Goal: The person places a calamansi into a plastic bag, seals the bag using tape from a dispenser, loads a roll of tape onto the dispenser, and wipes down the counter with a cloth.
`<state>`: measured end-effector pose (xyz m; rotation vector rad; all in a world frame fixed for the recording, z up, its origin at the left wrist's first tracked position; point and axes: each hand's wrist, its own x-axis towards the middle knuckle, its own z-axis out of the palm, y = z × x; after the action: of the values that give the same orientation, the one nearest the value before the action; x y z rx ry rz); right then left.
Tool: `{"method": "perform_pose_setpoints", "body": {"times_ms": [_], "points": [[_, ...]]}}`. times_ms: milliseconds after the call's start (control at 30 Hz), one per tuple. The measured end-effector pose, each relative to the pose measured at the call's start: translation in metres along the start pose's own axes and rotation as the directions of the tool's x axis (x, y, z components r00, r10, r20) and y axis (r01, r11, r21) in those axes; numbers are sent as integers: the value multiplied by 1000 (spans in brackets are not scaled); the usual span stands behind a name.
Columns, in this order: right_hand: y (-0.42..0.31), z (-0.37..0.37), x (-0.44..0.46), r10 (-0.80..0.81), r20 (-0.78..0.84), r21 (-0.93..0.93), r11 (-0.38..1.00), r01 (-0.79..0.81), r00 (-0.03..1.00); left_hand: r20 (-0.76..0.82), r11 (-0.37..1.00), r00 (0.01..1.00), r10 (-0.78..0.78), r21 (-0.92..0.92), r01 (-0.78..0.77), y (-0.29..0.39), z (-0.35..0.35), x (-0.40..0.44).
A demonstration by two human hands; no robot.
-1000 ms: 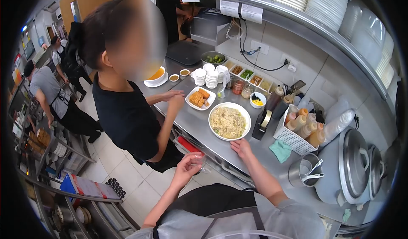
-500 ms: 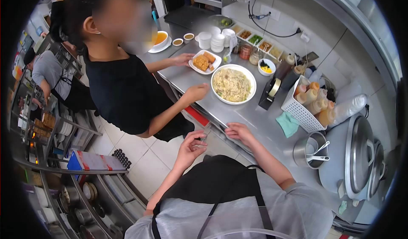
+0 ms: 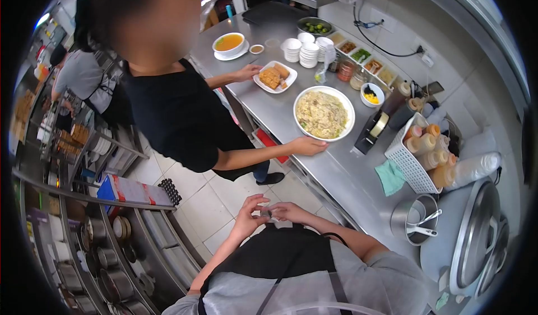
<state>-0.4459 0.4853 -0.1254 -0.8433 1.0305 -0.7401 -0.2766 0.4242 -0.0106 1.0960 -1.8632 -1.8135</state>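
A steel counter (image 3: pixel 364 187) runs along the right side, and a co-worker in black (image 3: pixel 171 122) stands at its near edge. A person's black apron (image 3: pixel 269 253) fills the bottom middle. On the counter, a white perforated basket (image 3: pixel 412 166) holds squeeze bottles near the wall. Left of it sits a round white bowl (image 3: pixel 352 117) heaped with pale, rice-like food (image 3: pixel 321 114); one of the co-worker's hands (image 3: pixel 310 146) is at its near rim, and the other (image 3: pixel 246 73) touches a smaller white dish (image 3: pixel 288 83) of golden fried pieces. The person's own two hands meet just in front of the apron, off the counter, over the tiled floor. The left hand (image 3: pixel 249 218) has its fingers curled around a small clear piece (image 3: pixel 271 214); the right hand (image 3: pixel 287 211) brings bent fingertips to it, though whether they pinch it cannot be told. The piece lies between the two sets of fingertips, partly covered, so its long axis and pointing direction cannot be made out. It looks see-through and greyish, with faint light glints.
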Motion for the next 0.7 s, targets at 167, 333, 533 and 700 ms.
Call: {"method": "perform_pose_setpoints", "body": {"times_ms": [167,333,533,700], "points": [[-58,37,9,-286,64,-38,957,289,956,-215,896,963,-162,-441,53,-23,-33,-14],[-100,89,55,-478,71,-306,825,475,876,-219,666,951,-220,-745,-17,-39,-94,-26],[-123,191,178,-544,-13,-501,729,466,839,-526,881,830,-185,-463,-97,-77,-214,-66],[-136,274,259,-415,-21,-317,866,388,909,-711,962,671,210,273,-11,-93,-307,-109]]}}
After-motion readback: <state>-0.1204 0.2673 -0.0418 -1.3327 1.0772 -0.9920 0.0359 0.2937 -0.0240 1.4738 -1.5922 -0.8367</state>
